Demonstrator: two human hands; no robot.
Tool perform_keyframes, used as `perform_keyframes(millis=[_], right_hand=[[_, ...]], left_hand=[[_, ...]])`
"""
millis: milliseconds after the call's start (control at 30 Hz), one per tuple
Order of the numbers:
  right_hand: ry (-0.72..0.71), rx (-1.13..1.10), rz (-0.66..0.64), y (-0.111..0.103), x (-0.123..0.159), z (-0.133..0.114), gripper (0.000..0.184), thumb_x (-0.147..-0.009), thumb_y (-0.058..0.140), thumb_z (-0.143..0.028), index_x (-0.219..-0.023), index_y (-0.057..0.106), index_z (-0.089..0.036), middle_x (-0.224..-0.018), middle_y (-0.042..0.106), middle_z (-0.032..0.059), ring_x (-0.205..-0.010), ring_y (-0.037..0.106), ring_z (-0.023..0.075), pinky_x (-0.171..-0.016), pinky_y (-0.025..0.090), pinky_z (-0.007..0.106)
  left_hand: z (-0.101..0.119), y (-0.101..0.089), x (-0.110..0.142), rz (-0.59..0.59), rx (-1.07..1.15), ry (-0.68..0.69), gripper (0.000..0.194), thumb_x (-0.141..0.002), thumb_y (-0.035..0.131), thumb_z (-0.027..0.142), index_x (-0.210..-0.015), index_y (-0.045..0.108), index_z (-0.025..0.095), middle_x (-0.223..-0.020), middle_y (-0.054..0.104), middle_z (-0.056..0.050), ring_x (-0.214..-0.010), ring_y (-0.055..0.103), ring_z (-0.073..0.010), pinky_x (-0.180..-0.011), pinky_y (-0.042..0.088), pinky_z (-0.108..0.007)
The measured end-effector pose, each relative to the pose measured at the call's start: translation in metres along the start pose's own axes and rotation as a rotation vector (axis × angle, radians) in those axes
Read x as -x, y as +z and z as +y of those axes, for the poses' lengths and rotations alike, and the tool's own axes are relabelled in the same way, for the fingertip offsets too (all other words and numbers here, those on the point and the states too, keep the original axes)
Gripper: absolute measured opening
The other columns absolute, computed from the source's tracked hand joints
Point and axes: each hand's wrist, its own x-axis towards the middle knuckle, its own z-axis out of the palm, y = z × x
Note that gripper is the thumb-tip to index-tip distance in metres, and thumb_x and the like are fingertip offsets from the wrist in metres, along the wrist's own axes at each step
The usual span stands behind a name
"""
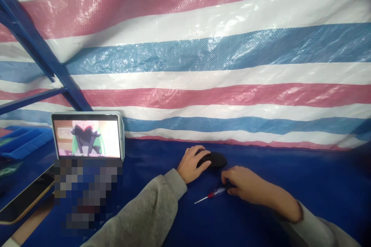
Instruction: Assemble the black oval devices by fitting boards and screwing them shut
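My left hand (193,164) is curled over one end of a small black object (216,159) that lies on the dark blue table cover (290,193); I cannot make out what the object is. My right hand (246,185) rests just right of it, fingers bent down toward the cover, close to the handle end of a small screwdriver (211,195) with a red and clear handle. The screwdriver lies flat, its metal tip pointing left. Whether the right fingers touch it is hidden. Both arms wear grey sleeves.
A tablet (87,136) stands upright at the left, showing a cartoon. A phone (26,197) lies flat at the far left edge. Blue bins (24,141) and a blue metal frame (37,46) are on the left. A striped red, white and blue tarp (217,65) hangs behind.
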Motion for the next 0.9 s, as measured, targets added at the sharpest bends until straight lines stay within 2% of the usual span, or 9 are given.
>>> perform_keyframes(millis=[100,200,367,433,533,633,767,900], right_hand=[[-0.039,-0.007,0.014,0.002,-0.001,0.001,0.019,-0.072,0.066,-0.018,-0.090,0.067,-0.025,-0.093,0.070,0.0044,-0.086,0.065,0.0246,-0.074,0.044,0.034],[-0.069,-0.029,0.045,-0.008,0.000,-0.001,0.012,-0.076,0.065,-0.023,-0.087,0.067,-0.025,-0.092,0.068,0.0035,-0.084,0.064,0.0222,-0.073,0.044,0.032],[-0.105,-0.094,0.242,-0.052,-0.001,-0.015,0.010,-0.083,0.058,-0.029,-0.085,0.066,-0.024,-0.089,0.064,0.0028,-0.074,0.061,0.0165,-0.067,0.044,0.028],[-0.129,-0.128,0.315,-0.072,-0.003,-0.022,0.012,-0.084,0.058,-0.033,-0.084,0.066,-0.024,-0.085,0.064,0.0025,-0.075,0.060,0.0166,-0.068,0.044,0.028],[-0.103,-0.199,0.444,-0.089,-0.004,-0.029,0.019,-0.086,0.054,-0.037,-0.080,0.065,-0.023,-0.075,0.064,0.0006,-0.067,0.060,0.0156,-0.063,0.045,0.027],[-0.049,-0.305,0.554,-0.090,0.000,-0.028,0.021,-0.087,0.054,-0.041,-0.083,0.065,-0.023,-0.072,0.067,-0.0008,-0.059,0.059,0.0138,-0.060,0.046,0.027],[0.010,-0.420,0.626,-0.083,0.006,-0.019,0.027,-0.086,0.054,-0.046,-0.088,0.064,-0.022,-0.068,0.068,-0.0001,-0.055,0.061,0.0141,-0.058,0.049,0.027],[0.029,-0.447,0.667,-0.082,0.007,-0.017,0.029,-0.085,0.055,-0.048,-0.088,0.064,-0.021,-0.069,0.069,0.0013,-0.056,0.062,0.0152,-0.059,0.051,0.028]], left_hand=[[0.001,-0.001,0.000,0.017,0.017,-0.007,0.030,-0.098,0.043,0.036,-0.123,0.057,0.026,-0.123,0.056,-0.006,-0.114,0.052,-0.0221,-0.098,0.039,-0.037],[0.001,-0.001,-0.001,0.064,0.061,-0.019,0.029,-0.099,0.040,0.034,-0.119,0.059,0.025,-0.120,0.058,-0.005,-0.111,0.054,-0.0200,-0.097,0.038,-0.035],[0.000,-0.003,-0.001,0.159,0.176,-0.063,0.040,-0.102,0.028,0.035,-0.106,0.065,0.022,-0.108,0.064,-0.005,-0.105,0.057,-0.0194,-0.094,0.040,-0.034],[0.000,-0.006,-0.001,0.191,0.227,-0.086,0.045,-0.102,0.024,0.037,-0.102,0.067,0.020,-0.104,0.067,-0.006,-0.101,0.059,-0.0199,-0.092,0.041,-0.035],[0.001,-0.009,0.000,0.217,0.290,-0.080,0.049,-0.102,0.023,0.039,-0.099,0.067,0.018,-0.095,0.069,-0.006,-0.091,0.062,-0.0198,-0.087,0.044,-0.035],[0.003,-0.009,0.001,0.200,0.287,-0.017,0.043,-0.100,0.031,0.042,-0.098,0.068,0.019,-0.092,0.070,-0.006,-0.087,0.063,-0.0197,-0.084,0.044,-0.035],[0.001,-0.003,0.001,0.206,0.245,0.046,0.032,-0.094,0.050,0.045,-0.092,0.070,0.020,-0.089,0.072,-0.006,-0.081,0.064,-0.0195,-0.080,0.045,-0.035],[-0.003,0.002,0.001,0.245,0.228,0.059,0.028,-0.092,0.055,0.043,-0.087,0.071,0.020,-0.085,0.073,-0.005,-0.078,0.065,-0.0190,-0.078,0.046,-0.035]])
